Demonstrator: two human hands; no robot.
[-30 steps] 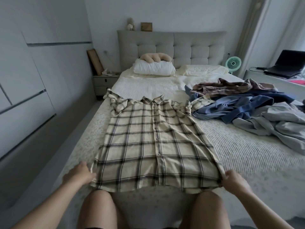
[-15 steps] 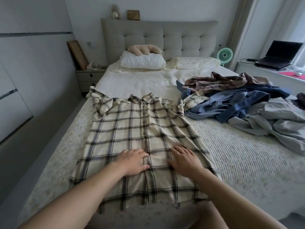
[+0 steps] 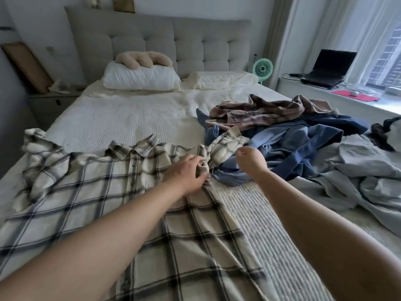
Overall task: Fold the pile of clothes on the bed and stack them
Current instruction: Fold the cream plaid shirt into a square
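Note:
A cream plaid shirt (image 3: 97,192) lies buttoned and face up on the bed (image 3: 130,118), collar toward the headboard. My left hand (image 3: 188,170) grips a bunch of its fabric at the right shoulder. That shirt's right sleeve (image 3: 225,144) lies crumpled on the edge of the pile. My right hand (image 3: 251,159) hovers beside the sleeve with its fingers curled away from me; whether it holds the cloth is hidden. The pile to the right has a brown plaid shirt (image 3: 260,114), a blue garment (image 3: 303,144) and a grey garment (image 3: 358,170).
A white pillow (image 3: 141,79) and a flat cream pillow (image 3: 219,80) lie at the headboard. A green fan (image 3: 263,69) stands beyond the bed's right corner. A laptop (image 3: 329,66) sits on the window ledge. A nightstand (image 3: 50,105) is at the left.
Both hands left the shirt's hem, smoothed its middle, then reached up to the right shoulder. My left hand now grips fabric there. My view has leaned forward.

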